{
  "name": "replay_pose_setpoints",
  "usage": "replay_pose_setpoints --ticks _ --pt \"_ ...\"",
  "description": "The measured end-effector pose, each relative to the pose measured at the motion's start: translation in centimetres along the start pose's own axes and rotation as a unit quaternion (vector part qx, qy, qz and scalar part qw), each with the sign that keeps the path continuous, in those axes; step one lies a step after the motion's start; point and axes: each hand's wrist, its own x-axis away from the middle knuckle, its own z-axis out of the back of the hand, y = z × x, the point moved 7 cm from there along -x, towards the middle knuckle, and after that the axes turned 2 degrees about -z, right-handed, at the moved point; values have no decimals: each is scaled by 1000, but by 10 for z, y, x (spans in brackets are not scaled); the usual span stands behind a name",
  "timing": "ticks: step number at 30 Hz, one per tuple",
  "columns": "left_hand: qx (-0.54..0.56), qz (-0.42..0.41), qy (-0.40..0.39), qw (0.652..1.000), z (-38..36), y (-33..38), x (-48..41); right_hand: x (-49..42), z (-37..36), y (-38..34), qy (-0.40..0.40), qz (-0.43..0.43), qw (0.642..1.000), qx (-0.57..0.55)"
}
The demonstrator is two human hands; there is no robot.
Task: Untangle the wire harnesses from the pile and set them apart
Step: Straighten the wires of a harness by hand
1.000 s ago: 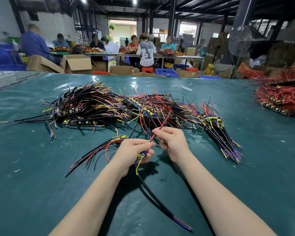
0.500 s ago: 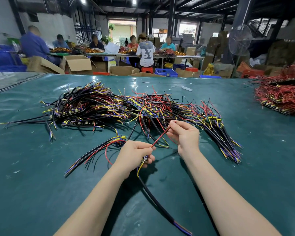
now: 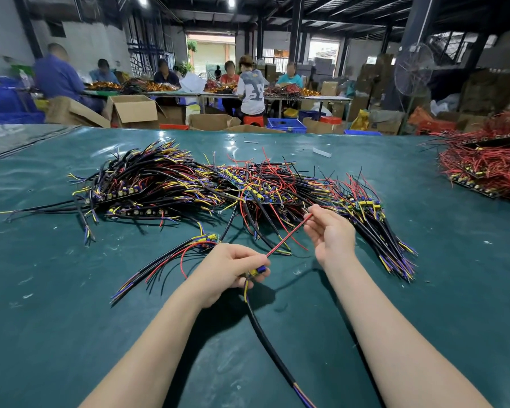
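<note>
Left hand (image 3: 230, 269) grips one harness (image 3: 265, 340) at its connector (image 3: 258, 270); right hand (image 3: 330, 231) pinches its red wire (image 3: 286, 237).
We hold this harness just on the near side of the pile (image 3: 189, 184): left fingers curl round the yellow-and-blue connector, and the black cable trails from it toward us over the table (image 3: 71, 348). Right thumb and forefinger nip the wire's far tip at the pile's near edge, other fingers loosely curled. The wire's long axis slants from the left hand up and rightward to the pile's fringe. Being nearer the pile, the right hand is, we judge, the one to draw that tip clear. A separate bundle (image 3: 165, 260) lies near the pile, left of our hands.
</note>
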Motion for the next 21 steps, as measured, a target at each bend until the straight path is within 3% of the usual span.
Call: replay_pose_setpoints --ticks 6,11,14,17,21 --pt "87 -6 -4 996 -9 1 -2 -2 5 -2 9 -1 998 -60" --pt "136 -25 31 990 -3 2 -2 2 -11 6 -67 -40 995 -67" --pt "133 -41 99 985 6 3 -4 12 -25 21 -132 -80 986 56" --pt "138 -62 135 979 13 6 -5 29 -43 38 -219 -84 954 184" --pt "147 -60 138 978 13 5 -5 46 -58 56 -269 -63 935 220"
